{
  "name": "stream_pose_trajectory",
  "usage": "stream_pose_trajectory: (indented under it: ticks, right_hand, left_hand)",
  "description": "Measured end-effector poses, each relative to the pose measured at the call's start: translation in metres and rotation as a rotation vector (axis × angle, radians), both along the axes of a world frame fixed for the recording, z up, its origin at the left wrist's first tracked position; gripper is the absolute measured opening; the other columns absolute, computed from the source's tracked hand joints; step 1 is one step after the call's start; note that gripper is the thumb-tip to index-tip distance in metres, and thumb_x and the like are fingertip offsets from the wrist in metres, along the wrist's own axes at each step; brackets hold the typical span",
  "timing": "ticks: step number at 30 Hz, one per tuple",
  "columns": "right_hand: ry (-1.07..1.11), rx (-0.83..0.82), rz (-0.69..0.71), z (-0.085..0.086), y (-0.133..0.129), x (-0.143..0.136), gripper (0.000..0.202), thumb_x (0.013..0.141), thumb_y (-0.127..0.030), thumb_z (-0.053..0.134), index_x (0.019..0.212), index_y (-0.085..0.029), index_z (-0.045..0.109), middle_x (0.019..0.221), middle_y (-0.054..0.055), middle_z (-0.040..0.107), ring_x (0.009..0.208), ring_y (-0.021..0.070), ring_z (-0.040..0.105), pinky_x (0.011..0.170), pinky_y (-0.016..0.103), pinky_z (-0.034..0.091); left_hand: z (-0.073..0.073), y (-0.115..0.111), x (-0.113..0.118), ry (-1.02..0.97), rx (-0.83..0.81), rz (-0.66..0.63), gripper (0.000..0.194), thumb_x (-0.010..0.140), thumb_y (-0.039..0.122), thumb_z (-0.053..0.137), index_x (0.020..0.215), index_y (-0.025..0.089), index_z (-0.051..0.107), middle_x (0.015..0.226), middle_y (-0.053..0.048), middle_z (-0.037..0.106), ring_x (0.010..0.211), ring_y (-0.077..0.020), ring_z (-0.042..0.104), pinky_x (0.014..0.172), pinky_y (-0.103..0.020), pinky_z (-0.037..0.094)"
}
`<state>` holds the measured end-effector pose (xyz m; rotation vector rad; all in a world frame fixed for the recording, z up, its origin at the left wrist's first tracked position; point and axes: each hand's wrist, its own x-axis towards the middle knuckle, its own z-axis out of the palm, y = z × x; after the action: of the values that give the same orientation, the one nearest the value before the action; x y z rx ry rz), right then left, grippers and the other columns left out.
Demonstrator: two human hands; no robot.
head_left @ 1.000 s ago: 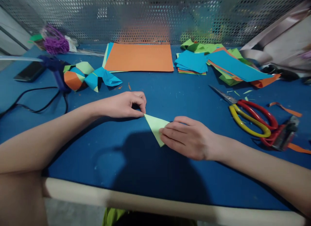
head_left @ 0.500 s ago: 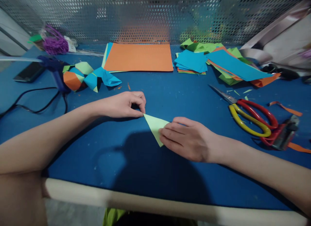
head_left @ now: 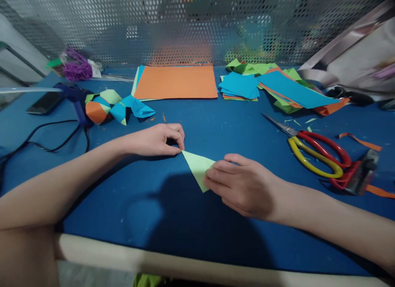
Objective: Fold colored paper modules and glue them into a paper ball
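Note:
A light green piece of paper, folded to a triangle, lies on the blue tabletop between my hands. At its upper left corner, the thumb and forefinger of my left hand pinch the tip. My right hand lies over the paper's right end, fingers close together and fingertips on it. That end is hidden under the hand.
Red-and-yellow scissors and a stapler-like red tool lie right. Orange sheets, small blue squares and blue strips sit behind. At left are folded paper shapes, a glue gun and a phone.
The camera view has shifted, so the table appears a little lower. My right hand has moved slightly down and right on the paper; my left hand keeps its pinch.

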<state>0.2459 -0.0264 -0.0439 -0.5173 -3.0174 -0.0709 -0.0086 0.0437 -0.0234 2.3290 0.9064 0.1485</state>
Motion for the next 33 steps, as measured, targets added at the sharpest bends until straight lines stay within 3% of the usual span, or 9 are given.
stream_pose_trajectory:
  ticks: [5,8,10,13,16,22,25,29,33]
  right_hand:
    - [-0.014,0.103,0.062,0.004,0.002,-0.003,0.017,0.085,-0.015,0.044,0.088,-0.019,0.060,0.087,0.004,0.061,0.072,0.0192,0.046,0.073,0.036,0.030]
    - [-0.011,0.105,0.058,0.002,0.002,-0.003,0.015,0.084,-0.016,0.045,0.089,-0.019,0.059,0.086,0.004,0.060,0.073,0.0190,0.046,0.074,0.036,0.029]
    - [-0.008,0.117,0.066,0.001,0.002,-0.003,0.015,0.084,-0.017,0.046,0.090,-0.018,0.059,0.086,0.004,0.060,0.074,0.0194,0.047,0.074,0.036,0.030]
    - [-0.005,0.143,0.069,-0.001,0.002,-0.004,0.016,0.082,-0.014,0.046,0.090,-0.018,0.059,0.085,0.004,0.061,0.078,0.0204,0.049,0.074,0.037,0.030]
    - [0.018,0.140,0.050,0.000,0.001,-0.005,0.016,0.082,-0.012,0.046,0.088,-0.018,0.060,0.085,0.004,0.061,0.080,0.0201,0.050,0.075,0.036,0.031]
    - [0.040,0.137,0.053,-0.001,-0.001,-0.005,0.015,0.080,-0.014,0.048,0.090,-0.017,0.060,0.080,0.003,0.060,0.075,0.0194,0.050,0.077,0.036,0.032]
    - [0.055,0.137,0.052,-0.002,-0.001,-0.005,0.015,0.079,-0.014,0.050,0.089,-0.017,0.061,0.077,0.003,0.059,0.072,0.0189,0.049,0.076,0.036,0.032]
    - [0.048,0.128,0.050,0.001,0.000,-0.006,0.016,0.079,-0.014,0.050,0.090,-0.017,0.061,0.078,0.003,0.060,0.071,0.0187,0.049,0.074,0.036,0.032]
    - [0.027,0.078,0.066,0.005,0.000,-0.005,0.017,0.081,-0.014,0.047,0.090,-0.017,0.062,0.082,0.004,0.062,0.072,0.0185,0.050,0.073,0.035,0.032]
  left_hand:
    - [0.003,-0.006,0.002,0.001,0.096,0.043,0.014,0.080,0.015,0.050,0.082,0.016,0.064,0.090,-0.002,0.060,0.084,-0.0129,0.058,0.080,-0.026,0.045]
    - [0.005,-0.027,0.014,-0.043,0.384,0.173,0.019,0.084,0.014,0.043,0.084,0.015,0.062,0.087,-0.005,0.061,0.086,-0.0158,0.057,0.081,-0.030,0.045]
    - [0.003,-0.048,0.026,0.008,0.507,0.125,0.024,0.087,0.014,0.038,0.087,0.014,0.062,0.091,-0.008,0.062,0.090,-0.0184,0.056,0.081,-0.032,0.046]
    - [-0.006,-0.074,0.041,0.167,0.537,-0.006,0.029,0.090,0.013,0.033,0.081,0.016,0.061,0.087,-0.006,0.062,0.084,-0.0177,0.056,0.078,-0.031,0.047]
    - [-0.018,-0.086,0.049,0.212,0.600,-0.050,0.028,0.090,0.012,0.033,0.088,0.013,0.061,0.094,-0.010,0.063,0.090,-0.0215,0.056,0.085,-0.037,0.047]
    - [-0.031,-0.086,0.045,0.224,0.798,-0.057,0.022,0.088,0.011,0.040,0.093,0.010,0.061,0.097,-0.012,0.060,0.098,-0.0244,0.054,0.092,-0.039,0.047]
    - [-0.030,-0.086,0.044,0.286,0.858,-0.064,0.018,0.086,0.010,0.042,0.088,0.010,0.060,0.089,-0.011,0.059,0.091,-0.0240,0.054,0.084,-0.037,0.050]
    - [-0.026,-0.079,0.041,0.355,0.794,-0.042,0.017,0.086,0.011,0.042,0.077,0.014,0.056,0.078,-0.007,0.055,0.075,-0.0199,0.050,0.065,-0.032,0.049]
    - [-0.021,-0.061,0.032,0.371,0.713,0.009,0.024,0.090,0.012,0.037,0.075,0.014,0.056,0.081,-0.007,0.056,0.075,-0.0190,0.048,0.064,-0.029,0.046]
